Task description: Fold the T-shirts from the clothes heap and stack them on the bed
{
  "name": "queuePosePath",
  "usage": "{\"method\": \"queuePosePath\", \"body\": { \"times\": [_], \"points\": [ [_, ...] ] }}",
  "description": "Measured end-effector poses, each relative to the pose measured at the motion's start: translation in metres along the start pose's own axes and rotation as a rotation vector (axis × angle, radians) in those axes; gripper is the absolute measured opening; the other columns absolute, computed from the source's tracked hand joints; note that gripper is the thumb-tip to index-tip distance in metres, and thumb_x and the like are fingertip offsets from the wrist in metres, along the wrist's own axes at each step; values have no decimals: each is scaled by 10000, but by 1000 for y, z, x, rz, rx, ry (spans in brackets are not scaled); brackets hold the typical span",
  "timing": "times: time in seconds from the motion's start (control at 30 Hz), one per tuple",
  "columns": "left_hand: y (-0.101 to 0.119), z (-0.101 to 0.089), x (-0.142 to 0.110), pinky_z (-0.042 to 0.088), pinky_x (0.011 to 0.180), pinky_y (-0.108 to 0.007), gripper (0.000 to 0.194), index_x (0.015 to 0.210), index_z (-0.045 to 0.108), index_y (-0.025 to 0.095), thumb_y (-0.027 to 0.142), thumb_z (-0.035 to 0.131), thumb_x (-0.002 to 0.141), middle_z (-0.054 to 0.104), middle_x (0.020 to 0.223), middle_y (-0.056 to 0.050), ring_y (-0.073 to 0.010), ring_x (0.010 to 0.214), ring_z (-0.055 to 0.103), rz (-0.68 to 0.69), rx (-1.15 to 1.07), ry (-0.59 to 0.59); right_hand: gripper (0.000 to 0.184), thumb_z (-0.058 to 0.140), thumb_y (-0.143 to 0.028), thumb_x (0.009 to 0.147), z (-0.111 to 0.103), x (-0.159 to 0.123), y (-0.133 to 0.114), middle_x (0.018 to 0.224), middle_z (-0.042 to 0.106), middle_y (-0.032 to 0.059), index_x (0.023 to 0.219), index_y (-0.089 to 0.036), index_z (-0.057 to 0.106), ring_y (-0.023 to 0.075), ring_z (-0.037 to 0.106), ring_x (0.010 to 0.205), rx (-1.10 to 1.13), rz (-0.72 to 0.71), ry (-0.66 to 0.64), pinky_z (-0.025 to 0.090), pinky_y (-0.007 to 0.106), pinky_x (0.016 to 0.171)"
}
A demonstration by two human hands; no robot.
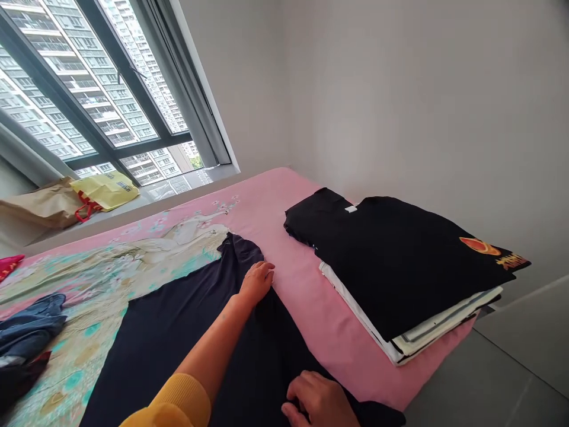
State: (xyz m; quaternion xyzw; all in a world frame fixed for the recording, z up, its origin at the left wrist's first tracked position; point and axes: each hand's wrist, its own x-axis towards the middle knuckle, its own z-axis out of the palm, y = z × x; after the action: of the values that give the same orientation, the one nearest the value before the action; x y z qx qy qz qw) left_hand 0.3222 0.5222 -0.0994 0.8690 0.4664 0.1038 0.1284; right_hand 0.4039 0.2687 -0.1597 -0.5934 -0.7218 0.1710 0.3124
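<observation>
A dark navy garment (178, 326), which looks like a shirt, lies spread on the bed, partly rumpled at its far end. My left hand (256, 282) reaches across it from a yellow sleeve and rests on the cloth near that far end, its fingers stretched out. Closer to me, my right hand (317, 398) is over the garment's right side; its fingers are loosely bent, with the thumb apart from them. The lower part of this hand is cut off by the frame. To the right lies a folded black T-shirt (391, 255) on top of a stack of folded clothes (360, 314).
The bed has a pink patterned sheet (275, 196). Jeans (31, 323) and other dark clothing lie at left. A yellow bag (106, 190) and a brown paper bag (44, 204) stand on the windowsill. The bed's right edge drops to a grey floor (502, 379).
</observation>
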Motion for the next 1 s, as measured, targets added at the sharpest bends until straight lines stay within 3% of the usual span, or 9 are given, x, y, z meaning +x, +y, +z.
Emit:
{"method": "queuePosePath", "body": {
  "times": [0.07,0.27,0.33,0.47,0.57,0.67,0.77,0.9,1.0],
  "points": [
    [-7,7,12,378,977,-320,267,1020,633,213,286,487,809,616,1127,-72,-213,1105,528,-62,37,-49,72,597,-223,725,-3,15,-13,715,622,1,794,-209,580,149,589,637,67,50,-39,399,232,550],
    [-27,17,29,407,906,-373,347,1049,590,192,317,577,725,588,1160,-132,-281,1098,540,-298,103,-76,578,724,-324,590,17,53,-35,989,627,120,1105,-156,521,318,616,904,76,425,-218,493,420,738],
    [-37,14,31,410,901,-359,378,1107,548,204,251,545,732,577,1199,-128,-268,1108,544,-384,92,-50,520,653,-248,665,22,57,-29,1023,617,132,1148,-155,483,305,625,909,64,473,-193,494,424,751],
    [-66,5,25,436,851,-369,448,1181,467,172,206,493,735,593,1174,-165,-288,1093,564,-604,49,31,293,471,-98,739,21,55,-13,930,625,71,1015,-193,492,212,648,783,168,407,-95,504,335,692],
    [-83,1,16,473,737,-356,434,1149,467,165,274,514,732,652,1019,-144,-275,933,633,-723,-6,70,331,487,-129,743,21,52,-9,944,624,73,1066,-193,453,212,649,801,237,395,-29,504,326,702],
    [-88,0,14,478,650,-310,390,1076,506,187,383,526,739,674,885,-73,-223,803,647,-738,-73,90,469,565,-207,720,24,51,-10,1071,591,110,1162,-186,406,243,638,895,247,397,-13,506,354,755],
    [-87,-3,18,462,636,-285,301,892,573,200,450,524,731,669,812,-45,-212,797,637,-711,-123,86,494,573,-187,694,26,50,-12,1106,561,117,1163,-187,417,244,633,884,213,397,-32,507,365,748],
    [-82,-16,26,440,681,-291,212,673,562,195,404,537,702,665,813,-67,-241,876,617,-678,-159,77,329,498,-105,684,29,50,-12,983,563,67,996,-207,486,195,620,779,189,376,12,488,309,669],
    [-74,-32,31,433,603,-278,197,683,561,183,372,510,707,658,715,-67,-218,726,629,-671,-243,27,151,443,-83,698,25,50,-11,807,535,16,764,-217,467,150,568,653,231,387,52,441,269,592]
  ]
}}
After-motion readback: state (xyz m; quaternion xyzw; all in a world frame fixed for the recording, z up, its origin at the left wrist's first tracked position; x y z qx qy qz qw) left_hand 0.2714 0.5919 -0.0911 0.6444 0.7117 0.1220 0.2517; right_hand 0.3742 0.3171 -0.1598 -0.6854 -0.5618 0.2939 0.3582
